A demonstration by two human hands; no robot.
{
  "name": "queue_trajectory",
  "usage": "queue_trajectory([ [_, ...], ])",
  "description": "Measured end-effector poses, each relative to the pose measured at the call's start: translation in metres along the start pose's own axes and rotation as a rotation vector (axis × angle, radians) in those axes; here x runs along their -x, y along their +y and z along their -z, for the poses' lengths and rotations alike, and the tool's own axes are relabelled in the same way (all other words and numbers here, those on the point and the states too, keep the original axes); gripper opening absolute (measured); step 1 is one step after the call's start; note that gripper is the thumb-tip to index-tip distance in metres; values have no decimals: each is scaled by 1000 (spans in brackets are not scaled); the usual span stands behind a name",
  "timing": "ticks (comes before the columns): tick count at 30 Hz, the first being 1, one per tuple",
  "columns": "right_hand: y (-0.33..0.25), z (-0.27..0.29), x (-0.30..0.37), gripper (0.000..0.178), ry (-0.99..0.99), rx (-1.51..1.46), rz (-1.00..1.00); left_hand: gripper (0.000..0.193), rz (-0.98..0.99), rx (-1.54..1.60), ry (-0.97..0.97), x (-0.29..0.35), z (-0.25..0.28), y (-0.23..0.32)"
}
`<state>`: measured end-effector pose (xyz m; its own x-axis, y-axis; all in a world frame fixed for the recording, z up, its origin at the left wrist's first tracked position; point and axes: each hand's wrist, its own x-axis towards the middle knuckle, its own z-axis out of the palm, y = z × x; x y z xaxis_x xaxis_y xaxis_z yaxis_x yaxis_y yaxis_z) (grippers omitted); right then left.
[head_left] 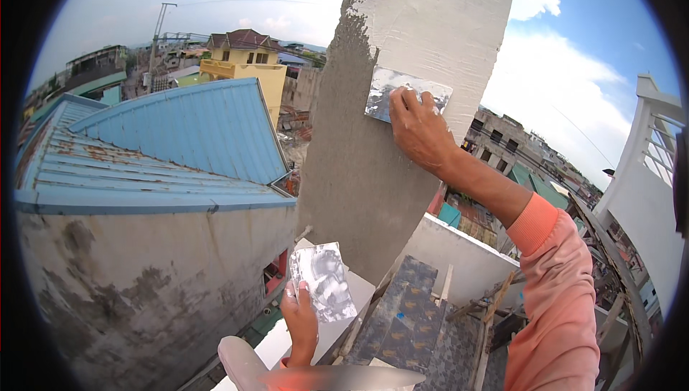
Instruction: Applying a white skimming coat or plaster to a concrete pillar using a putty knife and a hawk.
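A tall concrete column [359,197] rises in front of me, bare grey below and coated with white plaster [445,17] on its upper part. My right hand [423,125] reaches up and grips a flat metal plastering trowel [382,93], whose smeared blade lies against the column at the coating's lower edge. White specks stick to the fingers. Lower down, my left hand [300,319] holds a second flat rectangular metal blade [323,283], smeared with white, away from the column. Its thumb and a finger show at the near edge; the grip behind is hidden.
A blue metal roof [186,132] over a stained wall [143,276] stands at the left. Below lies a patterned dark surface [402,298] beside a low white wall [466,244]. Wooden poles [495,305] stand at lower right, with a white railing structure [646,154] farther right.
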<state>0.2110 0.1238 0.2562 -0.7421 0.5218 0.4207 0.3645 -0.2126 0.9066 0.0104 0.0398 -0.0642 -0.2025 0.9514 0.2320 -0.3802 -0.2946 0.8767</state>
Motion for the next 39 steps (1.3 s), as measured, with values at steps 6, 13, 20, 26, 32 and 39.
queue_trajectory([
  [6, -48, 30, 38, 35, -115, -142, 17, 14, 191, 423, -5, -5, 1, -14],
  [13, -74, 92, 72, 33, 112, -1032, -202, 24, 345, 606, -77, -13, -1, 13],
  [20, -104, 124, 88, 36, -169, -1909, -733, 26, 531, 692, -185, -10, -3, 36],
  [26, -109, 131, 78, 38, 5, -1806, -471, 26, 637, 609, -168, -7, -1, 43],
  [32, -104, 124, 78, 34, -93, -1909, -448, 27, 697, 550, -146, -8, -3, 44],
  [39, -104, 95, 61, 29, -669, -2044, -629, 25, 701, 473, -142, -14, 1, 29],
])
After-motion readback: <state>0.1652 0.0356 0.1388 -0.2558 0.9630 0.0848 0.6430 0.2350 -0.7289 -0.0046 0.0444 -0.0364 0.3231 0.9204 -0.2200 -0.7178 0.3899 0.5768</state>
